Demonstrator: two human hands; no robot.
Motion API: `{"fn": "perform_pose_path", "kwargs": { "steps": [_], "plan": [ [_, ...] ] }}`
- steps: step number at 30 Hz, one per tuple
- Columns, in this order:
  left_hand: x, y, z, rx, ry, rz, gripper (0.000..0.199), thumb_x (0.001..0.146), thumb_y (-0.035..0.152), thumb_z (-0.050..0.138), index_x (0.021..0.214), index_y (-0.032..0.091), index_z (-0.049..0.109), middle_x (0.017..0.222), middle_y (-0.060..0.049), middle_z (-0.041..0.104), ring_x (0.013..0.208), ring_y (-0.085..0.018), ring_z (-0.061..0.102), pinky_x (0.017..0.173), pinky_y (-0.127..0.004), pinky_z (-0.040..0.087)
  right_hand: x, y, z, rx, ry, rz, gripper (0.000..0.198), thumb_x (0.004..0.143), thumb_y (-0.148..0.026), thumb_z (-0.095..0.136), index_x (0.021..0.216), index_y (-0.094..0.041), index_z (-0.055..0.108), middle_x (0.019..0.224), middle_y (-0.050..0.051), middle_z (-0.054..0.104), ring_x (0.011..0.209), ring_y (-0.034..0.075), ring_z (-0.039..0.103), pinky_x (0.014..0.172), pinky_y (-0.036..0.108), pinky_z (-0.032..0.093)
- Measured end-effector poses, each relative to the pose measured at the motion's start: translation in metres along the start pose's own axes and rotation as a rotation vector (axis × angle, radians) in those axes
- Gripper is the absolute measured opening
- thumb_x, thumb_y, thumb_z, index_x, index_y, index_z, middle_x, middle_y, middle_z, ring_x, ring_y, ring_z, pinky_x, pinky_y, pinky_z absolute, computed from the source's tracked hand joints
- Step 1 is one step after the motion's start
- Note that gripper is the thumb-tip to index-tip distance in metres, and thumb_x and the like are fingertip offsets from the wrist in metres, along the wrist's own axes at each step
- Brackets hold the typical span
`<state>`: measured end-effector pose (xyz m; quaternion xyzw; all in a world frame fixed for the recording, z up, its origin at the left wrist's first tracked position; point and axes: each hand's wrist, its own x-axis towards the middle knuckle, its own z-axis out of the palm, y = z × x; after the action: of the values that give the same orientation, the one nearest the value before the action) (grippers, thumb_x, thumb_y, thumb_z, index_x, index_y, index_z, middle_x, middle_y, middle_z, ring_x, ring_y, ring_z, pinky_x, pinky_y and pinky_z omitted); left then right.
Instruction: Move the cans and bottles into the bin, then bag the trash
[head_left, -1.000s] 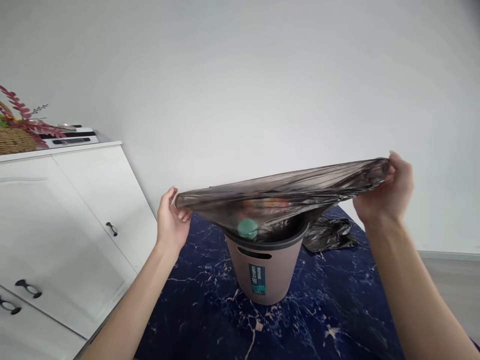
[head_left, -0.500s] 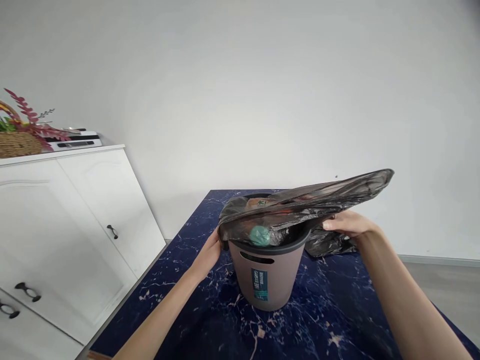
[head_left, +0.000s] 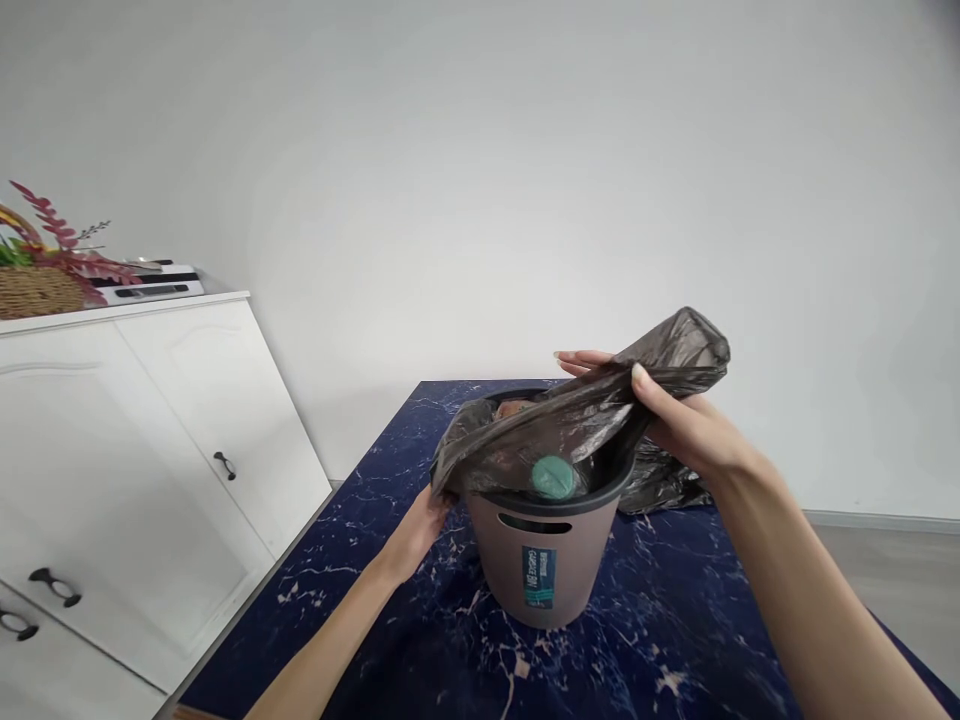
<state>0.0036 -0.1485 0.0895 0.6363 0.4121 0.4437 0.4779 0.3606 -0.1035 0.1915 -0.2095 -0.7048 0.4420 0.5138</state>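
A pinkish-brown garbage bin (head_left: 544, 570) with a dark rim and a teal label stands on the table. Over its mouth stretches a thin black garbage bag (head_left: 517, 450), and a round green thing (head_left: 553, 478) shows through the film beside an orange-brown item (head_left: 513, 408). My left hand (head_left: 416, 530) grips the bag's edge at the bin's left side, its fingertips partly hidden. On the right, my right hand (head_left: 667, 400) has the bag's raised end between thumb and fingers, with the fingers reaching out behind the film.
Another bunch of black plastic (head_left: 664, 485) lies on the table right behind the bin. The table (head_left: 360, 540) has a blue marbled top. To the left is a white cabinet (head_left: 187, 420) bearing a wicker basket (head_left: 37, 290) with plants and a white device (head_left: 154, 285). A wall stands behind.
My right hand has risen from beside the rim and now grasps the bag, whose right end is gathered higher and closer in. The bin has shifted slightly right.
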Motion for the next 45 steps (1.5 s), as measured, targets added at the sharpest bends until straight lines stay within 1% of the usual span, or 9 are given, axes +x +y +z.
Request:
{"fn": "perform_pose_path", "kwargs": {
  "steps": [6,13,18,24,28,32,37,41,45],
  "plan": [
    [0.001,0.031,0.018,0.233,0.105,-0.005,0.085,0.099,0.084,0.048,0.168,0.036,0.044,0.175,-0.003,0.043,0.167,-0.042,0.025,0.136,-0.058,0.028,-0.001,-0.012,0.015,0.078,0.147,0.004,0.052,0.108,-0.069,0.047,0.134,-0.036,0.077,0.152,0.000,0.068,0.151,0.033,0.054,0.130,0.055,0.044],
    [0.009,0.069,0.037,0.090,0.012,0.252,0.081,0.104,0.077,0.046,0.173,0.036,0.033,0.175,0.000,0.043,0.171,-0.034,0.017,0.139,-0.053,0.024,-0.002,-0.017,0.021,0.152,0.191,-0.008,0.056,0.105,-0.074,0.050,0.129,-0.032,0.079,0.141,0.005,0.076,0.142,0.032,0.064,0.124,0.054,0.050],
    [0.016,0.099,0.042,0.227,0.180,0.199,0.072,0.106,0.078,0.038,0.170,0.045,0.035,0.183,0.009,0.024,0.172,-0.030,0.007,0.142,-0.050,0.013,-0.001,-0.018,0.024,0.175,0.214,0.022,0.058,0.103,-0.077,0.051,0.127,-0.032,0.080,0.137,0.004,0.078,0.136,0.031,0.069,0.116,0.049,0.058],
    [0.034,0.147,0.056,-0.067,0.245,0.376,0.043,0.113,0.057,0.047,0.131,0.032,0.077,0.159,0.000,0.063,0.159,-0.028,0.046,0.133,-0.047,0.037,0.000,-0.020,0.026,0.241,0.315,0.003,0.049,0.101,-0.073,0.060,0.117,-0.032,0.082,0.122,0.003,0.083,0.119,0.027,0.078,0.103,0.040,0.065],
    [0.044,0.165,0.050,-0.232,0.357,0.465,0.038,0.107,0.057,0.061,0.103,0.023,0.078,0.117,-0.007,0.083,0.124,-0.027,0.075,0.107,-0.040,0.060,0.003,-0.020,0.023,0.351,0.370,-0.028,0.036,0.100,-0.066,0.065,0.103,-0.033,0.080,0.108,0.001,0.084,0.112,0.028,0.079,0.097,0.042,0.067],
    [0.043,0.170,0.045,-0.227,0.468,0.523,0.040,0.101,0.062,0.070,0.094,0.022,0.072,0.099,-0.006,0.083,0.109,-0.026,0.079,0.092,-0.035,0.063,0.006,-0.024,0.023,0.371,0.364,-0.125,0.031,0.105,-0.060,0.061,0.097,-0.035,0.077,0.111,-0.002,0.082,0.119,0.026,0.077,0.110,0.046,0.062],
    [0.043,0.169,0.046,-0.409,0.341,0.600,0.038,0.110,0.054,0.060,0.087,0.024,0.063,0.123,-0.005,0.082,0.126,-0.024,0.075,0.116,-0.041,0.054,0.006,-0.029,0.030,0.406,0.317,-0.219,0.027,0.109,-0.053,0.056,0.099,-0.035,0.075,0.120,-0.002,0.078,0.133,0.024,0.069,0.123,0.049,0.052],
    [0.043,0.165,0.042,-0.494,0.308,0.565,0.034,0.107,0.052,0.066,0.086,0.025,0.062,0.103,0.000,0.082,0.109,-0.021,0.079,0.108,-0.037,0.059,0.004,-0.030,0.029,0.395,0.364,-0.243,0.027,0.107,-0.054,0.060,0.092,-0.034,0.069,0.089,0.000,0.072,0.114,0.026,0.075,0.117,0.053,0.056],
    [0.035,0.158,0.033,-0.186,0.395,0.599,0.046,0.106,0.066,0.058,0.089,0.024,0.065,0.107,-0.005,0.079,0.105,-0.023,0.077,0.087,-0.034,0.062,0.000,-0.033,0.028,0.374,0.398,-0.204,0.032,0.107,-0.057,0.060,0.088,-0.032,0.067,0.079,-0.001,0.066,0.095,0.023,0.074,0.103,0.047,0.062]
  ]
}}
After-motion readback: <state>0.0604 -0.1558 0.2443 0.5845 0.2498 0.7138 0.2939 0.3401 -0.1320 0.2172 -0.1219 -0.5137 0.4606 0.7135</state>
